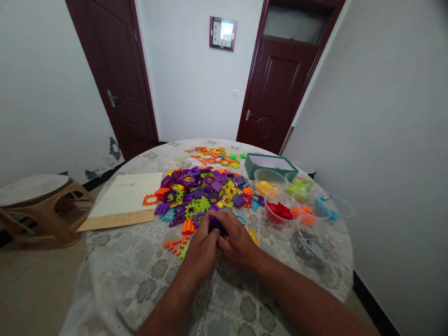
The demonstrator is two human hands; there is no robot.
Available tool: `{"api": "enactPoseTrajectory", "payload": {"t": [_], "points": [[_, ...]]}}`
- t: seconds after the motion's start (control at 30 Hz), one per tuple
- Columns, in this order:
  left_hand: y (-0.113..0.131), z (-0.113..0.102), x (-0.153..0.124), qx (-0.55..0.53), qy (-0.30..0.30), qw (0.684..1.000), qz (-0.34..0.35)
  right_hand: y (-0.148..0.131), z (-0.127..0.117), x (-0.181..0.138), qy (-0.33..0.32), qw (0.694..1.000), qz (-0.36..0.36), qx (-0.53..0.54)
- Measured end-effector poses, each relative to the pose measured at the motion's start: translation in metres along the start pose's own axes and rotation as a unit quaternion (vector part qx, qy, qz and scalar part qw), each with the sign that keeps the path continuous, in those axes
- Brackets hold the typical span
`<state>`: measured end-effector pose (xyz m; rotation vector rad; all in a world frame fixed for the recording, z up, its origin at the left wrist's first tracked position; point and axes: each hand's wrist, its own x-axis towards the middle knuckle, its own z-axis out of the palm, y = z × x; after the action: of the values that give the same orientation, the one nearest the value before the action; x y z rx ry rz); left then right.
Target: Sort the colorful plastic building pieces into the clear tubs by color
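Note:
My left hand (204,239) and my right hand (234,233) meet at the near edge of a heap of plastic building pieces (199,189). Between them both hands grip a dark purple building piece (216,226), mostly covered by the fingers. The heap mixes purple, lime, orange, yellow and blue pieces with toothed edges. Left of my left hand lies an orange triangular piece (176,244), with an orange ribbed piece (189,227) just beyond it. A yellow piece (253,237) shows beside my right hand.
Clear tubs hold red pieces (280,211), yellow pieces (266,188) and grey pieces (310,245) at the right. Behind them stands a green box (269,165). An open paper folder (122,198) lies at the left. More loose pieces (215,157) are spread at the back.

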<state>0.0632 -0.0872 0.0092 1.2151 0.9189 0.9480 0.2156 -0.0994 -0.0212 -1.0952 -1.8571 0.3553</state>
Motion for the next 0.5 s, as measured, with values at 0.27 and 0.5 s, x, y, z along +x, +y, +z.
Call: {"api": "enactPoseTrajectory", "payload": {"t": [0.27, 0.5], "points": [[0.002, 0.007, 0.005, -0.015, 0.0, 1.0, 0.016, -0.028, -0.036, 0.013, 0.023, 0.992, 0.111, 0.048], [0.023, -0.023, 0.014, -0.01, 0.077, 0.996, 0.053, -0.017, -0.138, 0.056, -0.016, 0.946, 0.289, 0.145]]}}
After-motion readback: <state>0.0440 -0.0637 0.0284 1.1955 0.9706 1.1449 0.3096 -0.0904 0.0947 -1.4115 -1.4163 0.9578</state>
